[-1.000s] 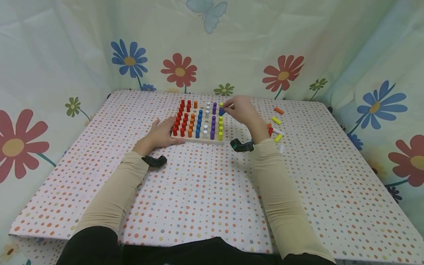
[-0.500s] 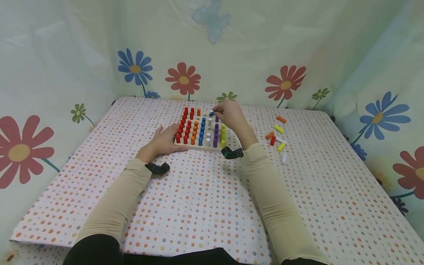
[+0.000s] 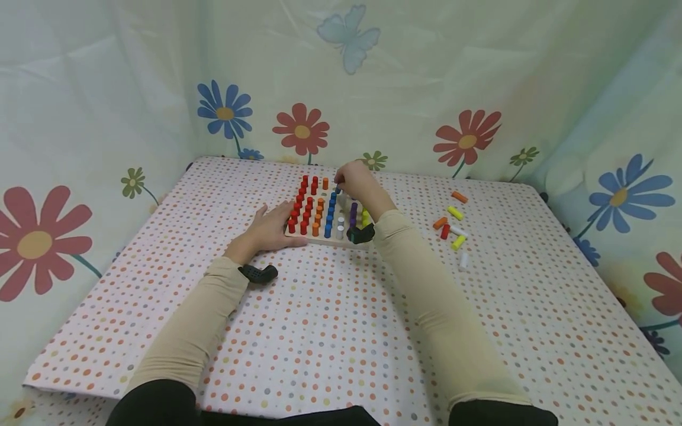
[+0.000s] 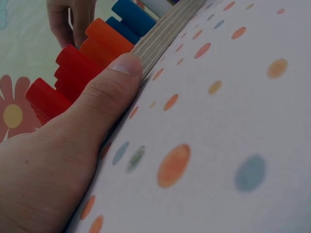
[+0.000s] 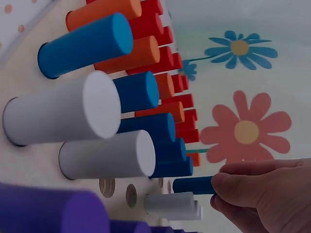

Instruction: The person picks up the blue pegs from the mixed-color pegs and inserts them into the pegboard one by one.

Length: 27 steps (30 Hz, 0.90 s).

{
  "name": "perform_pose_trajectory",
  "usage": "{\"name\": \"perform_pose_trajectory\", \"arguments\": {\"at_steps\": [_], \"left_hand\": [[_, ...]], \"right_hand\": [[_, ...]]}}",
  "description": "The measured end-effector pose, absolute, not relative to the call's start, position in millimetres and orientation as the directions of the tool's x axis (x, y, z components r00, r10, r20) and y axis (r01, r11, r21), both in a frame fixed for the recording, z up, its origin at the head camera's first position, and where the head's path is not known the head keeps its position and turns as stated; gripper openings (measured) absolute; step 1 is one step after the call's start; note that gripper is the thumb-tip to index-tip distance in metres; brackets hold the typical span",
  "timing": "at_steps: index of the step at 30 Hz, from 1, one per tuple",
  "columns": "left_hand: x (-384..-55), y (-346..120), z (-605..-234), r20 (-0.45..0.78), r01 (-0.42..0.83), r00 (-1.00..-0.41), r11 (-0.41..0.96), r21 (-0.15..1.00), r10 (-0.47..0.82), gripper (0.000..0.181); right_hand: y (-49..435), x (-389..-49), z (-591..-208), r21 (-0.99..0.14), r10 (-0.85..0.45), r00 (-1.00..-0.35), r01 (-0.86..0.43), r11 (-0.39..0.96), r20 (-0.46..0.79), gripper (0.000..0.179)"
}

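A wooden pegboard with rows of red, orange, blue, white, purple and yellow pegs lies toward the back of the table. My left hand rests at its front left corner, the thumb laid along the front edge; the other fingers are out of sight in the left wrist view. Over the far part of the board, my right hand pinches a blue peg between thumb and fingertips. That peg stands at the far end of the blue row, beside white pegs and bare holes.
Right of the board, several loose pegs lie scattered: orange, yellow, red and white. A dotted cloth covers the table, and a flowered curtain hangs close behind it.
My right hand has carried the blue peg leftward from the yellow row, past the purple and white rows, to the blue row's far end. The left hand stays at the board's corner.
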State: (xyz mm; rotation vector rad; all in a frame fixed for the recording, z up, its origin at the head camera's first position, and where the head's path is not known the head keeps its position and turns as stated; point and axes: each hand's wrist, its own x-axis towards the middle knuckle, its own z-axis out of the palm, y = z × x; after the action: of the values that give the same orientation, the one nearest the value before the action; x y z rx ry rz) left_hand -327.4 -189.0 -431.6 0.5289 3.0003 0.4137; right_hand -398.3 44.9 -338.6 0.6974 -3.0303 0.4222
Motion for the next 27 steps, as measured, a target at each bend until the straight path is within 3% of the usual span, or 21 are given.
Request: {"name": "perform_pose_trajectory", "arguments": {"at_steps": [15,27], "left_hand": [[-326,-188,-431,-0.025,0.323,-0.940,0.910,0.260,0.341,0.120],[-326,-188,-433,-0.016,0.318,-0.942,0.910,0.266,0.334,0.121]], "right_hand": [[30,-404,-347,-0.258,-0.403,-0.915,-0.391,0.884,0.003,0.020],[24,-408,-345,-0.164,-0.394,-0.919,-0.393,0.905,0.026,0.020]]}}
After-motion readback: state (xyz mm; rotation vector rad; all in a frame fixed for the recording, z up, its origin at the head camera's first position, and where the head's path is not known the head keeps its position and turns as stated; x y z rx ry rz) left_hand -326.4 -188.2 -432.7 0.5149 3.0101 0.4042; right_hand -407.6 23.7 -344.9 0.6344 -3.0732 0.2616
